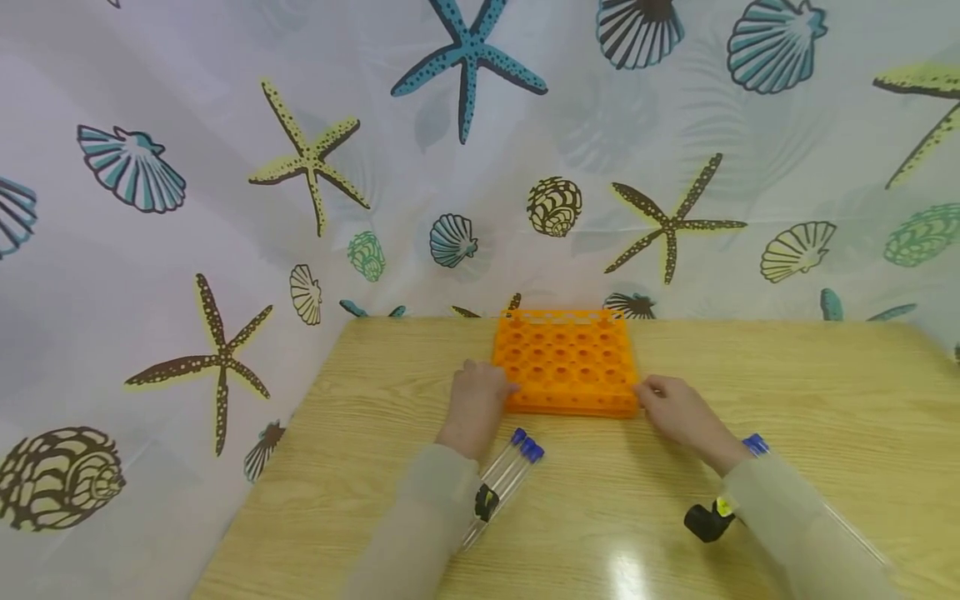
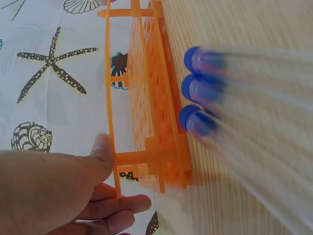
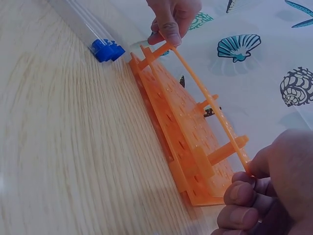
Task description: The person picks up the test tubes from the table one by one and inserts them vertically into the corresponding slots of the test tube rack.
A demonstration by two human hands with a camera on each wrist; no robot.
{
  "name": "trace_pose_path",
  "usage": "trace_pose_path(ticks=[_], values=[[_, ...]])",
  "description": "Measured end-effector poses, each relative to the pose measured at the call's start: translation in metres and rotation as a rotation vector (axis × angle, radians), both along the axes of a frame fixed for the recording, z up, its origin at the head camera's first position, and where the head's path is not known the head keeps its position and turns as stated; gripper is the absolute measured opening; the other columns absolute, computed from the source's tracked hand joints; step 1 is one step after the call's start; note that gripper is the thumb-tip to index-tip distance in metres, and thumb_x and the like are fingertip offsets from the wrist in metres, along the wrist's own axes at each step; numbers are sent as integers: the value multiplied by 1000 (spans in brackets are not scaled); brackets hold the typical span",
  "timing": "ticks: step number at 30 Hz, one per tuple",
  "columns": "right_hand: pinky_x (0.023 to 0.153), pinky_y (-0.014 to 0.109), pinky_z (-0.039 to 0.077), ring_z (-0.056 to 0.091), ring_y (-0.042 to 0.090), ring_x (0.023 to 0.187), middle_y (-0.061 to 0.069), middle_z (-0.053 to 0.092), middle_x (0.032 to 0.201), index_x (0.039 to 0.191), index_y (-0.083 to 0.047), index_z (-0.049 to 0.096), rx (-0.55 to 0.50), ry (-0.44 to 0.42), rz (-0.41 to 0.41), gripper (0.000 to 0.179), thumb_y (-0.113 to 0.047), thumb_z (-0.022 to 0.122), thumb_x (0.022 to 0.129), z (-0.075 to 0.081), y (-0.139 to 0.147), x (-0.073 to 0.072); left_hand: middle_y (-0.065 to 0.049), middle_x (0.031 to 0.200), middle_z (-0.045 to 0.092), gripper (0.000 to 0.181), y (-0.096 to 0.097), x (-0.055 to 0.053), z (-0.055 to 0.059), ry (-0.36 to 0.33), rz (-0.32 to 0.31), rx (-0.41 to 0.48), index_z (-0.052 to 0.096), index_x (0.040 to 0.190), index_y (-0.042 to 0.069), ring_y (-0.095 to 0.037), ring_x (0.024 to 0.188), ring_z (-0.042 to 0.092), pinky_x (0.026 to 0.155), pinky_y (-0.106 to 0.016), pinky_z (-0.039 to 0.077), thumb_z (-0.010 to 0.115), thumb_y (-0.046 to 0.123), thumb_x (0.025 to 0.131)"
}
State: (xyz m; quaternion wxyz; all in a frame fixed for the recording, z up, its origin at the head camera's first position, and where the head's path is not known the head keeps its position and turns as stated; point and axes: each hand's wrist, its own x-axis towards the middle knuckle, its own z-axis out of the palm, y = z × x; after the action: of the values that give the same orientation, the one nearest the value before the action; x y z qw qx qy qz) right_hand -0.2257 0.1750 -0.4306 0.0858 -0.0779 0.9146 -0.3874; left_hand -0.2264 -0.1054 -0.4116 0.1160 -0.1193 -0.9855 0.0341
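An orange test tube rack (image 1: 566, 371) with rows of round holes stands near the back of the wooden table. My left hand (image 1: 477, 402) holds its left end; in the left wrist view the thumb (image 2: 101, 149) lies against the top plate and the fingers (image 2: 110, 208) curl beneath its corner. At the opposite end my right hand (image 1: 681, 417) pinches the rack's top corner between thumb and curled fingers (image 3: 242, 193). Three clear test tubes (image 2: 200, 88) with blue caps lie side by side in front of the rack, partly under my left forearm.
More blue-capped tubes (image 1: 756, 444) lie on the table at the right, mostly hidden by my right sleeve (image 1: 802, 517). A patterned curtain (image 1: 510, 250) with starfish and shells hangs behind the table (image 1: 600, 508) and along its left side.
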Motion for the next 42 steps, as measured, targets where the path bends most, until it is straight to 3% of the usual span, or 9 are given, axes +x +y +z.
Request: trace_pose_path(ticks=[8, 19, 23, 33, 42], values=[[55, 33, 41, 45, 17, 59, 4, 51, 70, 99, 1, 59, 27, 3, -11, 37, -28, 37, 107, -4, 20, 2, -4, 80, 73, 44, 20, -1, 1, -79, 19, -27, 80, 88, 14, -21, 74, 59, 65, -32, 53, 56, 50, 95], [47, 32, 41, 38, 12, 47, 1, 47, 61, 104, 2, 60, 6, -8, -19, 41, -31, 37, 108, -4, 44, 12, -3, 87, 73, 44, 46, 4, 1, -105, 49, -34, 80, 98, 17, -21, 81, 61, 74, -32, 54, 54, 53, 95], [43, 31, 39, 36, 9, 44, -1, 46, 60, 104, 2, 60, 5, -3, -28, 42, -33, 37, 108, -4, 51, 13, -2, 88, 72, 46, 55, 7, 1, -87, 61, -59, 80, 99, 18, -20, 82, 60, 74, -31, 54, 53, 54, 94], [42, 30, 38, 33, 9, 43, -3, 41, 57, 102, 3, 57, -39, -58, -41, 44, -36, 36, 108, -1, 69, 22, -3, 93, 74, 40, 71, 8, -4, -57, 24, -64, 79, 99, 22, -20, 80, 59, 71, -31, 53, 54, 53, 93], [43, 31, 40, 35, 10, 41, -3, 40, 54, 96, 4, 53, -96, -78, -27, 42, -32, 36, 109, -3, 84, 27, 0, 75, 67, 50, 84, 15, -8, 27, 0, -95, 79, 86, 17, -16, 69, 50, 63, -27, 47, 52, 58, 93]])
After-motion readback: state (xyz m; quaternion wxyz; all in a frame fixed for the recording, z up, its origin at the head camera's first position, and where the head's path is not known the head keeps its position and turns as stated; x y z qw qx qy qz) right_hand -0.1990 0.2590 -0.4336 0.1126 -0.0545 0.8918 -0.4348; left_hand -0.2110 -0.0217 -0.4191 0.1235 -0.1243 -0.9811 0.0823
